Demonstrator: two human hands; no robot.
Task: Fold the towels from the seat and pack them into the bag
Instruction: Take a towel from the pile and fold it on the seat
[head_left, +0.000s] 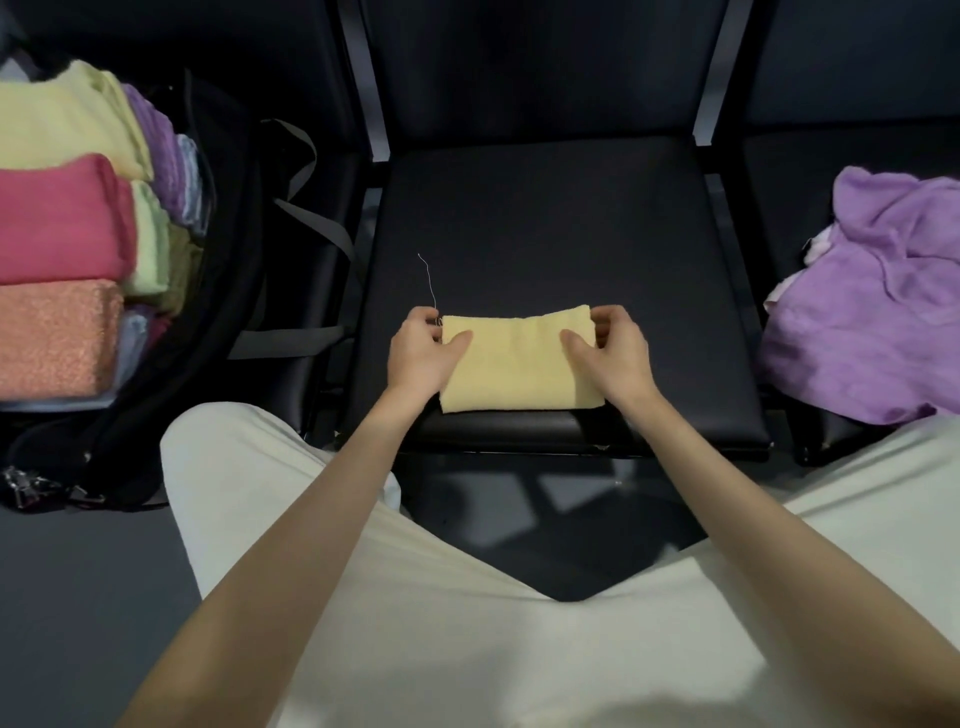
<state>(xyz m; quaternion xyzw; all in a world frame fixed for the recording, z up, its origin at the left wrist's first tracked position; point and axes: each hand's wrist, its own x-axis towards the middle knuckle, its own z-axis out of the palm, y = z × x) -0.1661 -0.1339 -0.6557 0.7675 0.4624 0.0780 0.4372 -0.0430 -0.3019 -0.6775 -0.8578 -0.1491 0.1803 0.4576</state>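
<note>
A folded yellow towel lies flat near the front edge of the black middle seat. My left hand grips its left end, thumb on top and fingers under the edge. My right hand grips its right end the same way. A loose thread rises from the towel's far left corner. The black bag stands open on the left, holding several folded towels: pale yellow, pink, orange, green and purple. A crumpled purple towel lies on the right seat.
Black armrest bars separate the seats on both sides of the middle one. Grey bag straps hang over the left seat. My legs in pale trousers fill the foreground, above a grey floor.
</note>
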